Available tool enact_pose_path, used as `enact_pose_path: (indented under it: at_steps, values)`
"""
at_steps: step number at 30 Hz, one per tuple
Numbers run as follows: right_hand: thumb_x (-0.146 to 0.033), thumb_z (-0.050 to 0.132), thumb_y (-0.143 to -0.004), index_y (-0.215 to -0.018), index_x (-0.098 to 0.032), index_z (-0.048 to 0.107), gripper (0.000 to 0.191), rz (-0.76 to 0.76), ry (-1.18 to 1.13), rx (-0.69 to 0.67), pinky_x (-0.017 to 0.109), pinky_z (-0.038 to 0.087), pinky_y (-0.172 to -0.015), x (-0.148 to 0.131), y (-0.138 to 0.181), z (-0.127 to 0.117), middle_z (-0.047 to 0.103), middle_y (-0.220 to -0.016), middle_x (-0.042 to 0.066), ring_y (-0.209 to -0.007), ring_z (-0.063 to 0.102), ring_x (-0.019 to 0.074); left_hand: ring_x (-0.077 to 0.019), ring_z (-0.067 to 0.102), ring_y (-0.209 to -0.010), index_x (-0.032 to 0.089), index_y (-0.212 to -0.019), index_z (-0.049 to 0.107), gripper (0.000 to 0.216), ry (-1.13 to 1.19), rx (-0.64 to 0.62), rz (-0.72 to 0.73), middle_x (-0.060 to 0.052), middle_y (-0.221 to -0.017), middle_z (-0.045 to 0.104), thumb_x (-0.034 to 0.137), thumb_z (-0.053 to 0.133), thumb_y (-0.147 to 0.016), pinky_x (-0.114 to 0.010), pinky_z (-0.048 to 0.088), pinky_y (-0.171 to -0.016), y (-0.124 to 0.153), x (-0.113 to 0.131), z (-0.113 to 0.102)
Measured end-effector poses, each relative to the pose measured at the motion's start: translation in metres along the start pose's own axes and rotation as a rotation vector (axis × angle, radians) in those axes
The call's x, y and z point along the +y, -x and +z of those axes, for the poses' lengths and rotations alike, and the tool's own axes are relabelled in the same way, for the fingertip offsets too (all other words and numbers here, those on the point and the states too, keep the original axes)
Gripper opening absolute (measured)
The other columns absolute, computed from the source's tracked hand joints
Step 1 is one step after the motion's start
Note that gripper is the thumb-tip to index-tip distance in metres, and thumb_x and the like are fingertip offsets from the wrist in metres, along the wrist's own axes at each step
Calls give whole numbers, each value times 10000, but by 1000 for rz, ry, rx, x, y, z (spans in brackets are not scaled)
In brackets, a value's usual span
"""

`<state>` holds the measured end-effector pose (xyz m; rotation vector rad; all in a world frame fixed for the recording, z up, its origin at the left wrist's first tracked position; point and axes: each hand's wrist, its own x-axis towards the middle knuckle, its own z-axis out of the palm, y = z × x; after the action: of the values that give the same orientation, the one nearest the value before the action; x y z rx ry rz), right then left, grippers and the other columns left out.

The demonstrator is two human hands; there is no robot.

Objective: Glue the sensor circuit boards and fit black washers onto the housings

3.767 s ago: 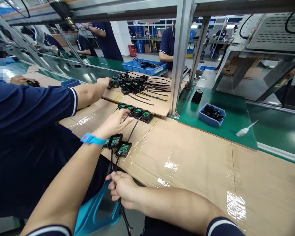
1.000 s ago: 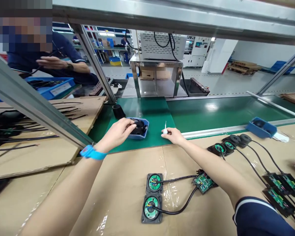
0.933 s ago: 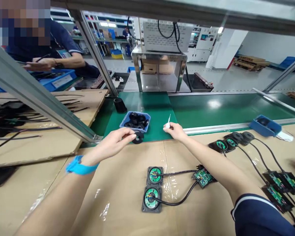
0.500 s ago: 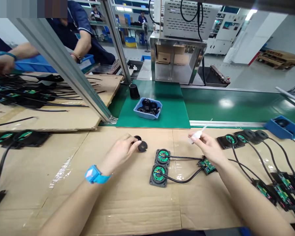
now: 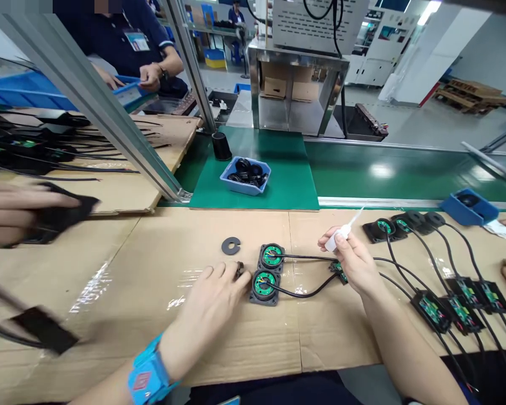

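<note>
Apparently for easy reach, the left hand (image 5: 214, 298) is pinching a dark piece (image 5: 239, 269) just beside two green-faced units (image 5: 260, 289), while a slotted ring (image 5: 225, 246) is lying flat on the cardboard (image 5: 244, 349) and the right hand (image 5: 356, 261) is gripping a white bottle (image 5: 338, 238) nozzle-up, probably against dripping.

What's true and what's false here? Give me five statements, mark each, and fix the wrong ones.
1. The person's right hand holds a white plastic bottle with a thin nozzle. True.
2. A flat black slotted ring lies on the tan cardboard. True.
3. That ring touches the bottle. False: they are apart.
4. A blue plastic tray of black parts sits on the green mat. True.
5. The bright blue wristband is on the right wrist. False: it is on the left wrist.
</note>
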<state>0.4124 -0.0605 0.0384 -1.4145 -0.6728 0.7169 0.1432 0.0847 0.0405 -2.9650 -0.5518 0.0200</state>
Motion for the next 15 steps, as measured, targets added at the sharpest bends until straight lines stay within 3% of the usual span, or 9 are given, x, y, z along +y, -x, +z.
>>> enact_pose_path:
  at_steps: [2,5,7,11,15]
  values:
    - [-646,639,-912,-996,-250,624,405,15,-68,-5,344,549,-797,-4,5,8,671,-888,20,-813,647,175,-279,674,-940,206,-1188,636,263,206,42,23,-96,-1076,687,318,661,-951,-415,541,-813,2,-6,-1]
    - [-682,573,-923,-1009,-256,566,435,52,-150,-6,317,515,-635,-10,11,23,590,-752,-12,-643,565,153,-303,657,-1137,209,-1331,523,604,526,71,60,-119,-1274,658,563,723,-884,-446,547,-942,-2,-11,6]
    - [-684,533,-935,-1028,-264,535,430,78,-189,-10,294,457,-548,-14,14,32,511,-658,-44,-547,463,137,-323,652,-1163,217,-1342,510,650,617,83,46,-120,-1288,661,552,768,-848,-476,546,-955,-8,-9,15]
    - [-622,521,-945,-996,-290,464,341,127,-261,-27,254,352,-475,-21,15,40,423,-566,-88,-470,284,117,-298,675,-1059,215,-1168,590,450,756,129,44,-86,-1131,707,460,788,-848,-477,554,-930,-18,3,29]
    - [-616,615,-910,-899,-282,430,382,122,-291,43,231,298,-442,-23,12,42,391,-563,-104,-450,223,94,-303,632,-1212,214,-1222,537,433,856,270,69,-101,-1229,687,325,758,-866,-506,516,-1048,-14,13,37]
